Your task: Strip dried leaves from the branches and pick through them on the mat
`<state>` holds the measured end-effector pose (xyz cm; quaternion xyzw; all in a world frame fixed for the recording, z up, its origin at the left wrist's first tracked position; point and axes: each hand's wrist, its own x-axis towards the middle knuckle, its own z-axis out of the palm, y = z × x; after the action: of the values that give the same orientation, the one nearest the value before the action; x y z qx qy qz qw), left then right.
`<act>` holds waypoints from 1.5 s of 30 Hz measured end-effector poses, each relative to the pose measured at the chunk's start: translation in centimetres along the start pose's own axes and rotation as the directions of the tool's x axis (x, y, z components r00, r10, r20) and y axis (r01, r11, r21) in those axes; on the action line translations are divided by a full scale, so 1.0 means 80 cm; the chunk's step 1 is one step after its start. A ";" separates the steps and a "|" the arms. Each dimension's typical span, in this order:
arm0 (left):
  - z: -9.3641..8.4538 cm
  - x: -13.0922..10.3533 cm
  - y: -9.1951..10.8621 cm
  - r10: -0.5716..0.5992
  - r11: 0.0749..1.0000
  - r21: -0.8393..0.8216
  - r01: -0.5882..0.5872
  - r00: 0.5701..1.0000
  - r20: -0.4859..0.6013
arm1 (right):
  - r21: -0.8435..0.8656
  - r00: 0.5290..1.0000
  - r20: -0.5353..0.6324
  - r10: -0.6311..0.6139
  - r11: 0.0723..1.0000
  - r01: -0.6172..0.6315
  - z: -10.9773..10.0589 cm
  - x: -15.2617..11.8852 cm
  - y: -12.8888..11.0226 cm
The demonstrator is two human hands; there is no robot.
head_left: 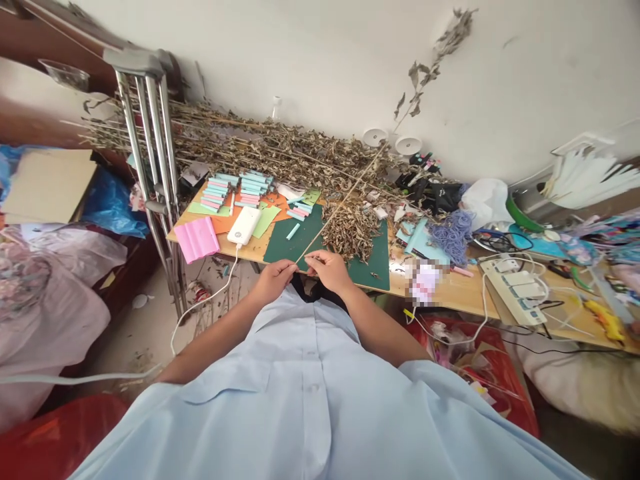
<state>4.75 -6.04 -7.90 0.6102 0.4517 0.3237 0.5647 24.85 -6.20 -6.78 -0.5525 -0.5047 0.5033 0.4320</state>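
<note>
At the near edge of the green mat (pixel 379 263), the left hand (pixel 273 279) is closed, thumb and finger pinching the bare lower end of a dried stalk (pixel 358 182); the right hand (pixel 330 269), loosely curled, has its fingertips just beside, whether gripping or merely touching I cannot tell. The stalk's long axis slants away and rightward over the mat and its heap of dried leaves (pixel 350 233), the tip pointing up before the wall (pixel 320 60) beyond the mat. Thin, straight and pale brown below, it bears shrivelled grey-brown foliage (pixel 453 37) toward the tip.
</note>
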 end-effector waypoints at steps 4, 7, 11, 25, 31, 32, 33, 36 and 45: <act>-0.007 -0.005 -0.006 -0.019 1.000 0.006 0.019 1.000 -0.001 | -0.303 0.952 -0.204 -0.230 0.939 0.162 -0.046 0.020 0.008; -0.012 -0.009 -0.013 -0.036 0.999 0.034 0.036 0.999 -0.002 | -0.554 0.842 -0.319 -0.434 0.807 0.206 -0.081 0.039 0.001; -0.011 -0.015 -0.018 -0.070 0.996 0.048 0.070 0.998 0.006 | -0.337 0.847 -0.367 -0.384 0.904 0.264 -0.092 0.046 -0.019; -0.010 -0.028 -0.024 -0.139 0.983 -0.098 0.154 0.980 0.140 | 0.120 0.989 -0.129 -0.065 0.990 0.081 -0.062 0.039 -0.027; -0.015 -0.031 -0.024 -0.129 0.988 0.087 0.125 0.991 0.043 | -0.024 0.959 -0.255 -0.123 0.992 0.121 -0.089 0.055 -0.016; -0.016 -0.031 -0.024 -0.120 0.986 0.116 0.116 0.992 0.028 | 0.012 0.943 -0.305 -0.135 0.989 0.145 -0.095 0.062 -0.014; -0.016 -0.030 -0.024 -0.112 0.984 0.142 0.110 0.994 0.010 | 0.071 0.934 -0.334 -0.128 0.984 0.161 -0.099 0.069 -0.013; -0.017 -0.027 -0.024 -0.082 0.980 0.182 0.085 0.996 -0.022 | 0.198 0.946 -0.314 -0.082 0.969 0.150 -0.106 0.087 -0.011; -0.017 -0.022 -0.022 -0.093 0.975 0.198 0.099 0.995 -0.041 | 0.203 0.971 -0.225 -0.081 0.971 0.128 -0.084 0.080 -0.022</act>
<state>2.47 -7.20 -9.18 0.6360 0.5198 0.2588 0.5083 31.19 0.56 -5.02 -0.5258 -0.4260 0.4689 0.5676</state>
